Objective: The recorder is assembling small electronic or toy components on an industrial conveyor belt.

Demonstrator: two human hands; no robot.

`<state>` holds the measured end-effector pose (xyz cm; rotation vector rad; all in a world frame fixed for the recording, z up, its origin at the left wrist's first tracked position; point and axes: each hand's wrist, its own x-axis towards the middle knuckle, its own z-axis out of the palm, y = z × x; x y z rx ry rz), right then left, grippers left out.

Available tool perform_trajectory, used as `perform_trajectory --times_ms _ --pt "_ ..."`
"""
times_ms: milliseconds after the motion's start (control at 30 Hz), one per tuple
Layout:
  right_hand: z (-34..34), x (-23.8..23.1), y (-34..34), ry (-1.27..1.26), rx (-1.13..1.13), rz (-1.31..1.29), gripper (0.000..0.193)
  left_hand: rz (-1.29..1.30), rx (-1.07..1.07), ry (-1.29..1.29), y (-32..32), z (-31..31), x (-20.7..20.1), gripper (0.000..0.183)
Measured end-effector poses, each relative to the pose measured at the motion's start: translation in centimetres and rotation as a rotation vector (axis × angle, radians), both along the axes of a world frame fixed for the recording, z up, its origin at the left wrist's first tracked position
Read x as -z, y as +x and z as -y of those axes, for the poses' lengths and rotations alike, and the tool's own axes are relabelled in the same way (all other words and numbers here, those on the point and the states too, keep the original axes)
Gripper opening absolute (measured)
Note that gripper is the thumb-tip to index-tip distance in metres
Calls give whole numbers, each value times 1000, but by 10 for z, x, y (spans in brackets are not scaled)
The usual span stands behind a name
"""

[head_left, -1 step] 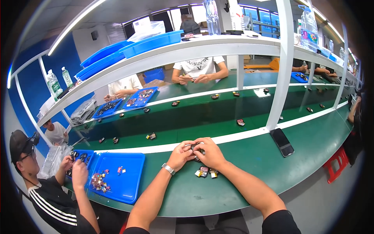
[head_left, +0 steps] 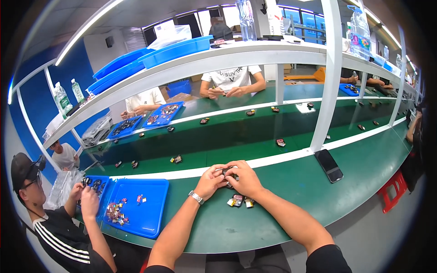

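Over the green worktop (head_left: 282, 218), my left hand (head_left: 210, 183) and my right hand (head_left: 246, 180) meet with fingers pinched together. Between the fingertips is a small dark part (head_left: 226, 172), mostly covered, so its kind does not show. A metal-banded watch (head_left: 196, 197) is on my left wrist. Just below my hands lie small black pieces with white and yellow bits, one piece (head_left: 235, 200) beside my right wrist and another piece (head_left: 249, 202) touching its edge in view.
A blue tray (head_left: 152, 223) with small red-and-white parts stands at left, next to a person (head_left: 50, 227) handling black parts. A phone (head_left: 328, 166) lies at right by a white post (head_left: 328, 91). Beyond a white rail, several small units sit on the green belt (head_left: 227, 150). A shelf crosses above.
The hand of the person at left has shifted slightly downward and left. My own hands stay in the same place.
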<state>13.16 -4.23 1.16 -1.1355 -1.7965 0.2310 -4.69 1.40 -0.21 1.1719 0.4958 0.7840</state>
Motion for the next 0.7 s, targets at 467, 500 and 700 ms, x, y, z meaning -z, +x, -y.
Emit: perform_trajectory --times_ms 467,500,700 --pt "1 5 -2 0 2 -85 12 69 22 7 0 -1 2 32" --pt "0 6 -2 3 17 -86 12 68 25 8 0 0 2 32" --pt "-1 11 -4 -6 26 -166 12 54 0 14 3 4 -1 31"
